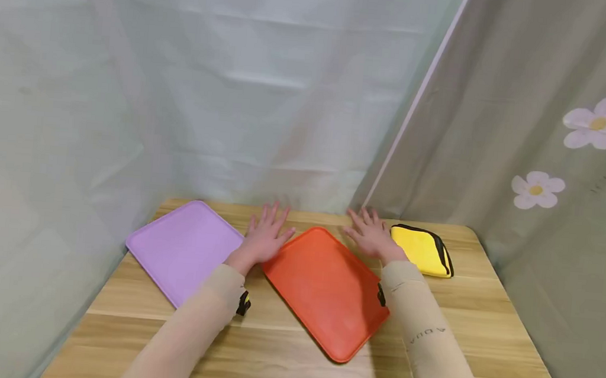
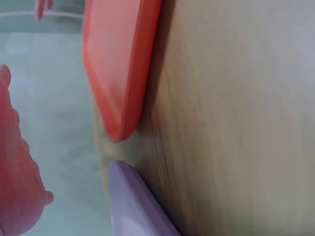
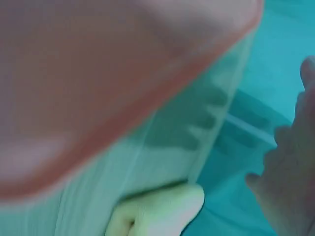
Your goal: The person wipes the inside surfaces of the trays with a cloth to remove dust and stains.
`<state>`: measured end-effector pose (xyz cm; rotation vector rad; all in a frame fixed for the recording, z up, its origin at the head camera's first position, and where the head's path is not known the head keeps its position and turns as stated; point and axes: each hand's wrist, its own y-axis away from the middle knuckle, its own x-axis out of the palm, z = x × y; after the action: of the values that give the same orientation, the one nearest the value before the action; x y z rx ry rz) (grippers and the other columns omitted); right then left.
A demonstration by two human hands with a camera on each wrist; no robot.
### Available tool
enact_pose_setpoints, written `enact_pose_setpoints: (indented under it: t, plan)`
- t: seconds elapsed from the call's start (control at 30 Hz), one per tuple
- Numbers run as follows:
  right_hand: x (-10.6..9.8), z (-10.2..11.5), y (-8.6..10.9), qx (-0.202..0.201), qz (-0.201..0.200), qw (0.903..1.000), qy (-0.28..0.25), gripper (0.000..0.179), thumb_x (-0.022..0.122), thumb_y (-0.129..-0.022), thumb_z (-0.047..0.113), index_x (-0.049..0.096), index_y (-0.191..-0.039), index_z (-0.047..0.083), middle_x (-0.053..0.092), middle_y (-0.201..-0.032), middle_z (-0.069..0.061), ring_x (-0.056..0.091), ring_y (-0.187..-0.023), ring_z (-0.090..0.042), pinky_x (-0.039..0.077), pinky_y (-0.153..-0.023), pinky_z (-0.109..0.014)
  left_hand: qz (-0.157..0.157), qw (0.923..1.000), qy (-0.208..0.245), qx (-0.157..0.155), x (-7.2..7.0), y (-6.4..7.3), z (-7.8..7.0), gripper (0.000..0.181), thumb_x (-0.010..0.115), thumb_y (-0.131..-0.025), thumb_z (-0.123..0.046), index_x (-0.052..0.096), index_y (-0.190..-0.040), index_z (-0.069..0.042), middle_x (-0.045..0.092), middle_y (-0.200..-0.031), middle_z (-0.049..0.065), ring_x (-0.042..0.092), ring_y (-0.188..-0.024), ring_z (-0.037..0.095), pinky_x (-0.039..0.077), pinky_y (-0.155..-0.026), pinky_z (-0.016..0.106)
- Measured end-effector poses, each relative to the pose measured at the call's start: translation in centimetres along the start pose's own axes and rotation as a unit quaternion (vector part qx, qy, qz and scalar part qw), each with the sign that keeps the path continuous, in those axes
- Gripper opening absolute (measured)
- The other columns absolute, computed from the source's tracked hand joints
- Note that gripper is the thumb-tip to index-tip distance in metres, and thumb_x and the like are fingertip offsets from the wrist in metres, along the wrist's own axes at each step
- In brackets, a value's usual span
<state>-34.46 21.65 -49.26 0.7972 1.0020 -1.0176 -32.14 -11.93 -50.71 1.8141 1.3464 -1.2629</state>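
Note:
In the head view my left hand point(image 1: 266, 235) stretches forward with its fingers spread, over the gap between a purple tray point(image 1: 186, 251) and a red tray point(image 1: 327, 295). My right hand point(image 1: 373, 236), also with fingers spread and nothing in it, overlaps the table between the red tray's right side and a yellow folded item with black edging point(image 1: 422, 250). The left wrist view catches the left hand point(image 2: 19, 167) at its edge, apart from both trays. From the right wrist, the hand point(image 3: 290, 167) hovers away from the tray, and finger shadows fall on the tabletop.
The wooden table point(image 1: 483, 345) ends at a pale curtain point(image 1: 268, 91) behind it. A grey curtain with flowers point(image 1: 472, 137) hangs along the right. Small dark straps point(image 1: 243, 303) sit at the wrists under beige sleeves.

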Motion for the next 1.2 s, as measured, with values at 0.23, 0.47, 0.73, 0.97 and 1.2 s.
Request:
enact_pose_setpoints:
  t: [0.23,0.47,0.73,0.97,1.2]
  plan:
    - [-1.9,-2.8,3.2,-0.048,-0.020,0.9981,-0.034,0.071,0.044,-0.114,0.050,0.023,-0.172,0.015,0.011,-0.174,-0.031,0.008,-0.157,-0.058,0.015,-0.123,-0.074,-0.023,0.9937,0.110,0.004,-1.4,3.1,-0.3,0.069,0.036,-0.116,-0.048,0.020,-0.172,-0.011,0.013,-0.176,0.023,0.006,-0.162,0.046,0.008,-0.125,0.072]
    - [-2.4,-6.2,7.1,-0.035,-0.004,0.9989,-0.029,0.083,0.065,-0.106,0.043,0.023,-0.171,0.013,0.009,-0.174,-0.032,0.005,-0.156,-0.061,0.011,-0.119,-0.080,-0.026,0.9783,0.205,0.016,-2.6,6.6,-0.8,0.066,0.037,-0.116,-0.050,0.028,-0.170,-0.012,0.024,-0.175,0.012,0.020,-0.161,0.035,0.018,-0.129,0.055]
    - [-1.9,-7.2,8.5,0.025,0.004,0.9997,-0.003,0.086,0.066,-0.103,0.051,0.038,-0.161,-0.006,0.022,-0.163,-0.046,0.003,-0.151,-0.069,0.009,-0.121,-0.078,-0.046,0.9614,0.271,0.023,-3.4,9.9,-1.0,0.054,0.041,-0.118,-0.032,0.041,-0.163,-0.002,0.046,-0.163,0.018,0.039,-0.153,0.039,0.029,-0.125,0.057]
    - [-1.3,-5.6,6.2,0.072,-0.051,0.9951,0.045,0.072,0.050,-0.110,0.054,0.067,-0.128,-0.014,0.059,-0.138,-0.040,0.033,-0.146,-0.064,0.030,-0.120,-0.069,-0.044,0.9546,0.294,0.017,-3.0,11.7,-0.6,0.050,0.043,-0.118,-0.028,0.046,-0.160,-0.001,0.060,-0.150,0.022,0.066,-0.129,0.036,0.048,-0.111,0.056]
    - [-0.3,-5.0,4.7,0.152,-0.029,0.9876,0.028,0.053,0.065,-0.101,0.044,0.066,-0.118,-0.006,0.068,-0.115,-0.027,0.067,-0.105,-0.045,0.057,-0.082,-0.060,-0.026,0.9513,0.307,0.009,-2.0,11.9,-0.3,0.050,0.042,-0.118,-0.027,0.047,-0.158,0.002,0.063,-0.145,0.026,0.070,-0.120,0.038,0.052,-0.107,0.051]
